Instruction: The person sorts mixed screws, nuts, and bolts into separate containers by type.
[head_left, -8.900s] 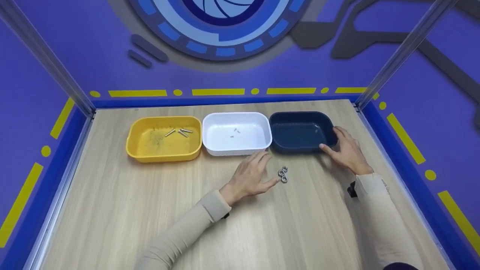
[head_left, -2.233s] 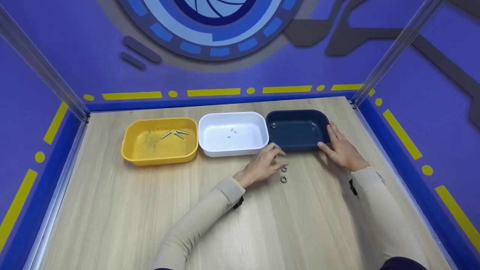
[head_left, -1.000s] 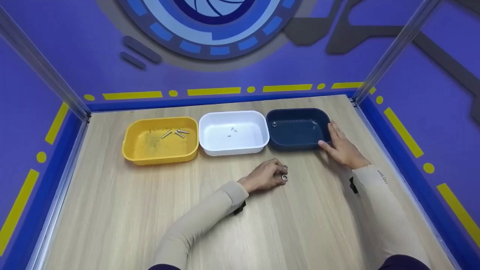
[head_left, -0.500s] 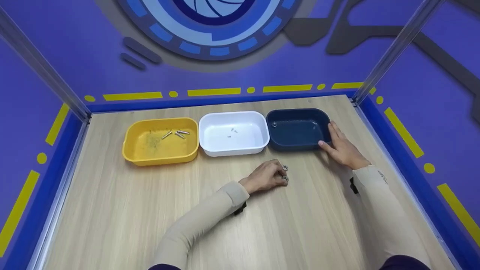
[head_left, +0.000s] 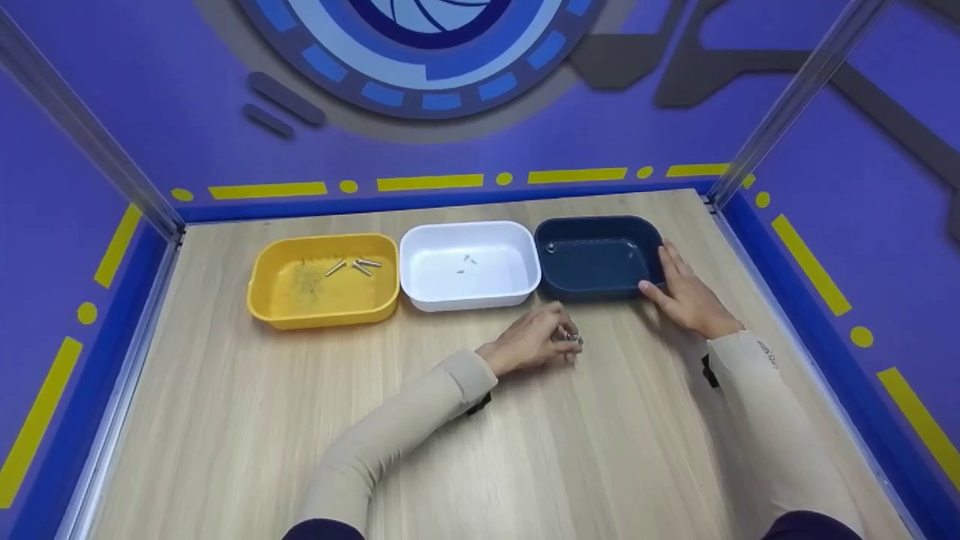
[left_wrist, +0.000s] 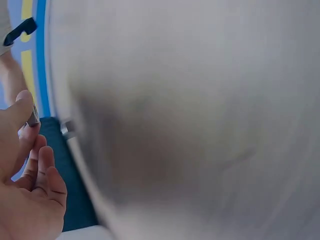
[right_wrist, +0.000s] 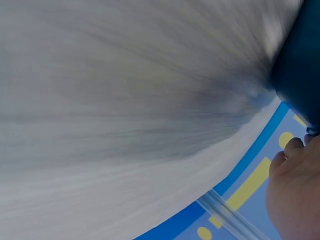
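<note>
My left hand (head_left: pixel 531 337) pinches a hex nut (left_wrist: pixel 33 117) between thumb and index finger, a little above the table in front of the dark blue tray (head_left: pixel 600 294). Another nut (left_wrist: pixel 67 128) lies on the table close by in the left wrist view. On the tray's right near corner rests my right hand (head_left: pixel 691 301), fingers straight along the side and thumb at the near wall. One nut (head_left: pixel 550 248) sits inside that tray, at its left end. In the right wrist view the right hand (right_wrist: pixel 297 185) shows only partly, beside the tray's wall.
A white tray (head_left: pixel 470 303) with several tiny screws stands left of the dark one, touching it. Further left is a yellow tray (head_left: pixel 322 321) holding several longer screws (head_left: pixel 362 267). Blue panels (head_left: pixel 450 154) close off the table's back and sides.
One nut moved from the table into the dark tray. My left hand then took another nut from the table and has lifted slightly toward that tray. The right hand stays put.
</note>
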